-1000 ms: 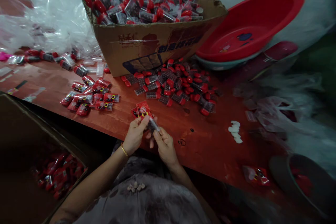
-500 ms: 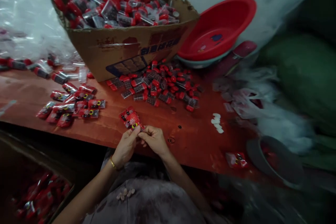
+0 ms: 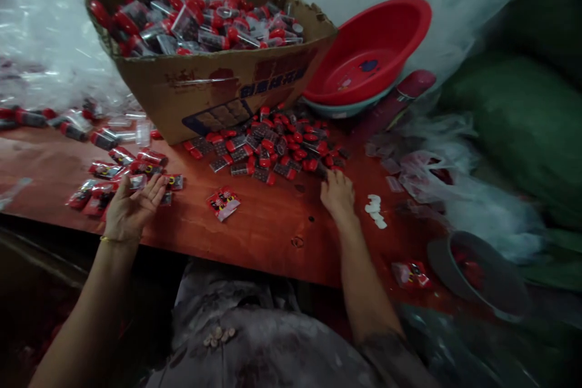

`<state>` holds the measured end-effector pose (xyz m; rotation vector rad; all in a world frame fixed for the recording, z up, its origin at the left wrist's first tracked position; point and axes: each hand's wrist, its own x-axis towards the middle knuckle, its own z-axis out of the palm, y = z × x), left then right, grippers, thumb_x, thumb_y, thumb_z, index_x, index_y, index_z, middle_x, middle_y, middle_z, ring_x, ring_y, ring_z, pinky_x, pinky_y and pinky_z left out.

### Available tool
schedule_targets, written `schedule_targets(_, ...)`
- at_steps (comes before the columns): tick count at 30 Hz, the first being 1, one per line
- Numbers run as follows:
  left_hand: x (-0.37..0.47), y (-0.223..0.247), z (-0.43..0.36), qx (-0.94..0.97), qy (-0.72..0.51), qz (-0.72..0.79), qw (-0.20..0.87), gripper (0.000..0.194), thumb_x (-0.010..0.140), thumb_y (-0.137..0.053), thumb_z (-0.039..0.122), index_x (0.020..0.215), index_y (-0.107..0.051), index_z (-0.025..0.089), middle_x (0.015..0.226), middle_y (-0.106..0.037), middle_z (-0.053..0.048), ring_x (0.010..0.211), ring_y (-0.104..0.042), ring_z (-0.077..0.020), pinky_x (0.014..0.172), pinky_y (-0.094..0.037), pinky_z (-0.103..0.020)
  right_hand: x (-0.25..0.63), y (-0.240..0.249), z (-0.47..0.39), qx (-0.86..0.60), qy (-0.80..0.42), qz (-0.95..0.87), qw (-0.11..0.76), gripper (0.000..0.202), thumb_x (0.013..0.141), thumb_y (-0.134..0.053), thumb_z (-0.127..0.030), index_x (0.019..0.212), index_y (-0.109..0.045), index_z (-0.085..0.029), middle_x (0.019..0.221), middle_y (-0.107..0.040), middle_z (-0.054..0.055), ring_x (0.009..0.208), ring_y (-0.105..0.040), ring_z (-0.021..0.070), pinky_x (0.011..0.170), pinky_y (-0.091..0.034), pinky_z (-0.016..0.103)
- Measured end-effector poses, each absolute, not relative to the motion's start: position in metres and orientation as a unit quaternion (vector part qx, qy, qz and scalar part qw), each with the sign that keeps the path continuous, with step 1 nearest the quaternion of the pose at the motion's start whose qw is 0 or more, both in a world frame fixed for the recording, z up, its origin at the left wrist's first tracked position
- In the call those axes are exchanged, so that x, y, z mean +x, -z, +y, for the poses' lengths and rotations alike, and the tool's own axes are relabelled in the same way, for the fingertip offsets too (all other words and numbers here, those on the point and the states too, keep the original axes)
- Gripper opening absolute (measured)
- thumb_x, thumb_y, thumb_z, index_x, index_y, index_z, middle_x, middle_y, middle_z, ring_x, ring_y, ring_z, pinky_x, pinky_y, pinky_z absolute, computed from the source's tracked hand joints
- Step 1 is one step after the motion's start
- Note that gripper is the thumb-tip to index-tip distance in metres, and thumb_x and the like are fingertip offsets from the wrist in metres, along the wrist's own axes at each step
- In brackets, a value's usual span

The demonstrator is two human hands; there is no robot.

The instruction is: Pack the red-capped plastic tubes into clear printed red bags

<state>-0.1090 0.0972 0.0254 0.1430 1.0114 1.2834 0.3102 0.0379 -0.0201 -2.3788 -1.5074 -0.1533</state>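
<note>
My left hand (image 3: pixel 131 209) lies palm up with its fingers spread and nothing in it, at the near edge of a heap of filled red packets (image 3: pixel 113 179) on the red table (image 3: pixel 273 230). My right hand (image 3: pixel 337 194) is stretched out to a pile of small red-capped clear containers (image 3: pixel 273 148). Its fingertips touch the pile's near right edge, and whether they grip one is hidden. A small stack of red printed sachets (image 3: pixel 222 202) lies on the table between my hands.
A torn cardboard box (image 3: pixel 204 88) full of the same containers stands behind the pile. Beside it a red basin (image 3: pixel 368 51) is tilted. White discs (image 3: pixel 375 212), a loose red packet (image 3: pixel 409 274) and a grey bowl (image 3: pixel 477 276) are at right. Plastic bags (image 3: pixel 436 173) and a green sack (image 3: pixel 522 127) crowd the right side.
My hands were together in front of me, working on a sachet. They have parted: the left swung out to the packet heap and opened, the right reached to the container pile.
</note>
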Motion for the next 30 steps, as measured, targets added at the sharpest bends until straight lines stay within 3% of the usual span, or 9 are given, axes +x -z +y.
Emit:
schedule_targets(2,-0.109,-0.024,0.097,0.151,-0.564,0.459,0.67,0.048,0.086,-0.044,0.051,0.098,-0.063,0.009,0.098,-0.069,-0.015,0.091,-0.066,-0.0202,0.071,-0.055,-0.028,0.319,0.031,0.033,-0.836,0.053,-0.537,0.1,0.039,0.087,-0.041,-0.024,0.121,-0.053,-0.011,0.126,-0.05,0.02,0.105,-0.048,0.0322,0.08,-0.043,0.045)
schedule_targets(4,-0.091,-0.014,0.087,0.294,-0.527,0.507,0.615,0.043,0.077,-0.06,0.048,0.1,-0.064,0.011,0.101,-0.069,-0.014,0.093,-0.066,-0.0232,0.08,-0.053,-0.035,0.306,0.04,0.022,-0.832,0.063,-0.546,0.073,0.041,0.088,-0.041,-0.029,0.122,-0.053,-0.01,0.124,-0.05,0.021,0.099,-0.05,0.0317,0.074,-0.045,0.043)
schedule_targets(6,-0.062,0.0,0.076,0.482,-0.491,0.553,0.47,0.04,0.069,-0.07,0.042,0.099,-0.067,0.015,0.107,-0.068,-0.012,0.104,-0.061,-0.027,0.095,-0.044,-0.041,0.278,0.044,0.007,-0.825,0.074,-0.556,0.067,0.044,0.089,-0.04,-0.033,0.123,-0.053,-0.009,0.121,-0.051,0.022,0.094,-0.051,0.0311,0.069,-0.045,0.041)
schedule_targets(10,-0.016,0.024,0.069,0.755,-0.309,0.534,0.222,0.03,0.073,-0.066,0.036,0.1,-0.07,0.024,0.132,-0.054,-0.011,0.13,-0.037,-0.0339,0.107,-0.024,-0.053,0.227,0.041,-0.018,-0.804,0.072,-0.584,0.092,0.045,0.09,-0.038,-0.039,0.12,-0.056,-0.011,0.12,-0.053,0.021,0.09,-0.052,0.03,0.067,-0.045,0.041)
schedule_targets(13,-0.007,0.033,0.073,0.806,-0.22,0.529,0.146,0.022,0.078,-0.062,0.034,0.096,-0.072,0.027,0.129,-0.056,-0.01,0.131,-0.035,-0.0362,0.106,-0.021,-0.057,0.213,0.035,-0.026,-0.78,0.062,-0.607,0.142,0.041,0.09,-0.039,-0.039,0.118,-0.057,-0.015,0.121,-0.055,0.017,0.094,-0.052,0.0296,0.073,-0.045,0.043)
schedule_targets(18,-0.013,0.043,0.072,0.805,-0.231,0.538,0.098,0.025,0.082,-0.055,0.03,0.101,-0.07,0.031,0.123,-0.061,-0.008,0.129,-0.039,-0.0335,0.105,-0.022,-0.056,0.203,0.025,-0.023,-0.722,0.035,-0.635,0.272,0.032,0.089,-0.042,-0.036,0.108,-0.062,-0.019,0.12,-0.059,0.012,0.107,-0.051,0.0284,0.089,-0.041,0.045)
schedule_targets(21,-0.015,0.041,0.064,0.778,-0.287,0.55,0.098,0.026,0.083,-0.053,0.034,0.102,-0.07,0.03,0.127,-0.059,-0.008,0.129,-0.039,-0.0332,0.105,-0.022,-0.055,0.183,0.022,-0.012,-0.67,-0.059,-0.647,0.359,0.028,0.089,-0.044,-0.034,0.104,-0.064,-0.021,0.11,-0.065,0.01,0.104,-0.055,0.0247,0.092,-0.041,0.041)
schedule_targets(26,-0.012,0.022,0.048,0.756,-0.347,0.538,0.139,0.026,0.084,-0.053,0.035,0.103,-0.069,0.028,0.132,-0.054,-0.008,0.131,-0.037,-0.0311,0.107,-0.019,-0.054,0.138,0.023,0.017,-0.59,-0.344,-0.542,0.489,0.028,0.083,-0.053,-0.04,0.098,-0.062,-0.018,0.094,-0.068,0.007,0.083,-0.061,0.0179,0.076,-0.048,0.03)
schedule_targets(30,-0.007,0.014,0.037,0.69,-0.423,0.528,0.257,0.036,0.078,-0.062,0.033,0.114,-0.064,0.026,0.13,-0.057,-0.009,0.127,-0.044,-0.0281,0.108,-0.025,-0.047,0.124,0.021,0.029,-0.558,-0.393,-0.492,0.54,0.027,0.081,-0.054,-0.041,0.07,-0.061,-0.018,0.067,-0.063,0.001,0.065,-0.056,0.0138,0.065,-0.045,0.025)
